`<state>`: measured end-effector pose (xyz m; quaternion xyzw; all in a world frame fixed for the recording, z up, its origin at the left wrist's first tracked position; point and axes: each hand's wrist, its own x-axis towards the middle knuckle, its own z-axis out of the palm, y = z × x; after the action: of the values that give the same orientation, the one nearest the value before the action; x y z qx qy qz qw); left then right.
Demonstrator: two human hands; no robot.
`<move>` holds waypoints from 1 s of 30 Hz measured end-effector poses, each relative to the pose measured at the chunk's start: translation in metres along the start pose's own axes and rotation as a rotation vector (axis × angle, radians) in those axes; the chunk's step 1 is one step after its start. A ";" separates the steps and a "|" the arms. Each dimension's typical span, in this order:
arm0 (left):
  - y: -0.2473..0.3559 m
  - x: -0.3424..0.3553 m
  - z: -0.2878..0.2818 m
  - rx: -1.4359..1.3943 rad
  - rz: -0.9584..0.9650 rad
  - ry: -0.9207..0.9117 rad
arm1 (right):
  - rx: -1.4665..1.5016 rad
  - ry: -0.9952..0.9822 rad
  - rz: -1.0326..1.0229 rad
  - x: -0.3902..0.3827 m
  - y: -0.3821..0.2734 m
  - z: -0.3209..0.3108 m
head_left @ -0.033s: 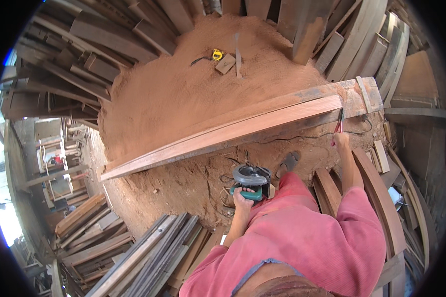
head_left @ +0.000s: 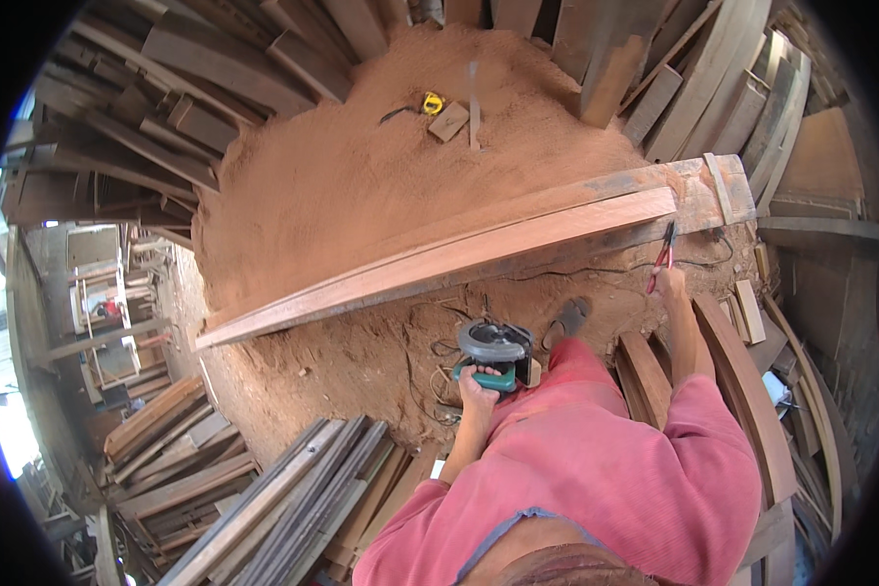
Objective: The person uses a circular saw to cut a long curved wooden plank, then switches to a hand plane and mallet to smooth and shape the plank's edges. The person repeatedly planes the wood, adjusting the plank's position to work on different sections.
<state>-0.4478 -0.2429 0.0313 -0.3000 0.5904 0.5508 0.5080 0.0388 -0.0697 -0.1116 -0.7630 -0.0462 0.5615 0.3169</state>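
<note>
My left hand [head_left: 478, 385] grips the green handle of a circular saw [head_left: 496, 342] with a grey guard, held by my left thigh. My right hand [head_left: 670, 281] holds red-handled pliers [head_left: 664, 256], their dark jaws pointing toward the right end of a long, pale reddish timber strip [head_left: 547, 230]. That strip lies on a wider, weathered beam [head_left: 715, 220] crossing in front of me, with a short crosspiece near its right end. My sandalled foot [head_left: 568, 317] is on the sandy ground below it.
Sawdust [head_left: 410, 186] covers the ground beyond the beam, with a yellow tape measure [head_left: 433, 104] and small block [head_left: 449, 121]. Stacked boards [head_left: 205, 107] ring the far side; more planks lie at lower left [head_left: 293, 488] and right [head_left: 742, 391]. Cables run near the saw and under the beam.
My right hand and the pliers have moved slightly down, away from the strip's end. The saw in my left hand sits very slightly higher in the picture.
</note>
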 end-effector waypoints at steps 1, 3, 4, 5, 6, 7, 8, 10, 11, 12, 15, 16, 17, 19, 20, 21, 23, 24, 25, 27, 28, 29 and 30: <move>0.003 -0.002 0.001 -0.038 -0.010 0.018 | 0.144 -0.062 0.039 -0.021 0.011 0.009; 0.008 0.009 -0.016 -0.081 0.014 0.021 | 0.197 -0.227 0.161 -0.101 -0.004 0.039; 0.010 0.013 -0.020 -0.113 0.025 -0.023 | 0.223 -0.295 0.230 -0.133 -0.007 0.045; 0.011 0.017 -0.022 -0.135 0.027 -0.062 | 0.258 -0.507 0.263 -0.142 0.004 0.045; 0.013 0.025 -0.024 -0.163 0.020 -0.090 | 0.291 -0.715 0.310 -0.149 0.017 0.046; 0.015 0.030 -0.031 -0.197 0.020 -0.107 | 0.281 -0.766 0.359 -0.170 0.016 0.056; 0.019 0.035 -0.039 -0.213 0.037 -0.096 | 0.271 -0.822 0.409 -0.202 0.010 0.072; 0.029 0.045 -0.057 -0.265 0.035 -0.047 | 0.195 -0.858 0.444 -0.268 0.002 0.098; 0.036 0.051 -0.059 -0.303 0.023 -0.024 | 0.167 -0.887 0.438 -0.289 -0.002 0.115; 0.043 0.049 -0.062 -0.338 0.032 -0.013 | 0.150 -0.939 0.481 -0.304 0.003 0.129; 0.059 0.041 -0.077 -0.454 0.058 0.012 | 0.078 -1.070 0.614 -0.345 0.021 0.165; 0.064 0.042 -0.085 -0.491 0.057 0.016 | 0.047 -1.087 0.657 -0.360 0.026 0.178; 0.068 0.044 -0.088 -0.517 0.048 0.014 | 0.028 -1.097 0.692 -0.372 0.032 0.189; 0.079 0.039 -0.093 -0.558 0.045 0.052 | 0.008 -1.114 0.791 -0.389 0.051 0.208; 0.083 0.041 -0.098 -0.579 0.043 0.064 | 0.002 -1.137 0.825 -0.396 0.058 0.216; 0.088 0.041 -0.103 -0.600 0.040 0.075 | -0.005 -1.159 0.860 -0.404 0.064 0.224; 0.096 0.039 -0.115 -0.630 0.044 0.085 | -0.050 -1.166 0.876 -0.415 0.075 0.237; 0.099 0.037 -0.120 -0.637 0.040 0.086 | -0.060 -1.171 0.894 -0.418 0.082 0.243; 0.102 0.035 -0.124 -0.643 0.037 0.087 | -0.067 -1.176 0.910 -0.420 0.088 0.248; 0.107 0.033 -0.135 -0.663 0.049 0.089 | -0.086 -1.196 0.891 -0.423 0.099 0.256; 0.109 0.033 -0.139 -0.671 0.055 0.090 | -0.093 -1.205 0.881 -0.425 0.103 0.259; 0.110 0.034 -0.145 -0.677 0.058 0.078 | -0.109 -1.186 0.878 -0.430 0.103 0.263; 0.111 0.036 -0.150 -0.683 0.062 0.067 | -0.124 -1.167 0.875 -0.435 0.102 0.266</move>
<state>-0.6008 -0.3547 0.0180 -0.4525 0.3971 0.7217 0.3417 -0.3846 -0.2214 0.1491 -0.3047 0.0698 0.9482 -0.0562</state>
